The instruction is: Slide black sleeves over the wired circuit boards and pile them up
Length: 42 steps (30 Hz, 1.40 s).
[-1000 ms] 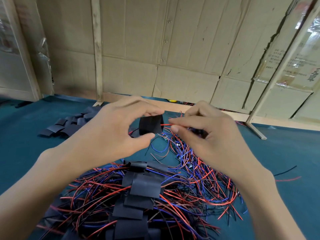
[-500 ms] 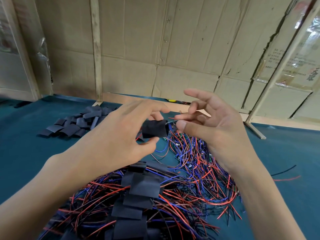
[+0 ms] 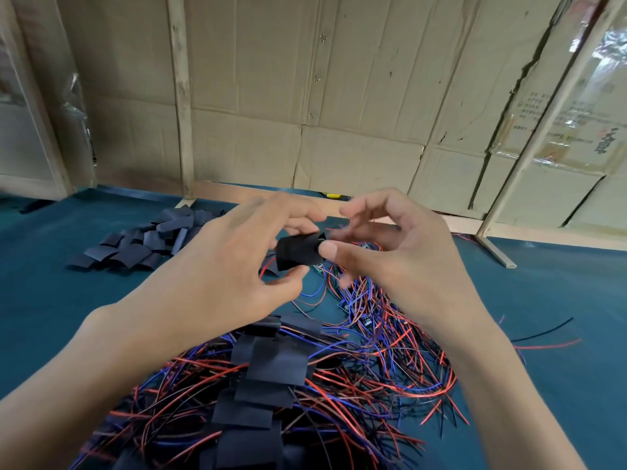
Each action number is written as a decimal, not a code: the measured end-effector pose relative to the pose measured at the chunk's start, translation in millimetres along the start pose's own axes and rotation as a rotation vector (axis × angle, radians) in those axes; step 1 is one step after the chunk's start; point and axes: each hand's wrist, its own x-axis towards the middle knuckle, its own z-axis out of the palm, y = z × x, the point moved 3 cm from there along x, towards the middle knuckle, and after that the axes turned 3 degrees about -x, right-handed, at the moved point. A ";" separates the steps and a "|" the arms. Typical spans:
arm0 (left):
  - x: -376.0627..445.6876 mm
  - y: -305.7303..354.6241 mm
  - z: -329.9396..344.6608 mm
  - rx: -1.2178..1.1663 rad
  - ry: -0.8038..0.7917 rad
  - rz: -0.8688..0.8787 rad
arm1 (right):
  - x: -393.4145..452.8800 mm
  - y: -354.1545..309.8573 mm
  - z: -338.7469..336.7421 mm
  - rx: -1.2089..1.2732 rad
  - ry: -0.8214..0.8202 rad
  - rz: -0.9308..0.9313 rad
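My left hand (image 3: 234, 262) grips a black sleeve (image 3: 297, 253) between thumb and fingers, held above the table. My right hand (image 3: 403, 256) meets it from the right; its thumb and a curled finger pinch the sleeve's right end. The board inside is hidden. Below the hands lies a tangle of red, blue and black wired circuit boards (image 3: 376, 320). Nearer to me, sleeved boards (image 3: 274, 371) lie overlapped in a row on their wires. A heap of empty black sleeves (image 3: 142, 244) sits at the far left.
Everything lies on a teal table (image 3: 51, 300). A cardboard wall (image 3: 339, 96) with wooden posts closes the far side. One post's foot (image 3: 495, 254) rests on the table at the right. Two loose wires (image 3: 543, 337) lie to the right.
My right hand has let go of the thin wire it pinched and closed in on the sleeve's right end. Both hands and the sleeve have shifted slightly to the right.
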 end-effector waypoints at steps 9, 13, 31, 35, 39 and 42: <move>-0.7 -6.7 4.2 0.064 -0.248 -0.056 | -2.2 11.3 0.6 -0.025 -0.282 0.229; -5.7 -14.9 0.8 0.150 -0.422 -0.064 | -4.4 8.7 -4.1 -0.163 -0.426 0.203; -55.1 -211.3 22.2 0.537 -0.446 -0.712 | 8.2 165.6 -87.6 -1.012 -0.050 0.490; -48.0 -209.1 20.4 0.479 -0.443 -0.664 | 13.9 163.6 -94.3 -1.074 -0.134 0.616; -45.6 -198.6 22.5 0.361 -0.464 -0.585 | 13.4 140.5 -101.8 -1.056 -0.119 0.655; -43.9 -194.0 24.5 0.388 -0.525 -0.544 | 14.9 116.2 -111.8 -1.064 -0.069 0.663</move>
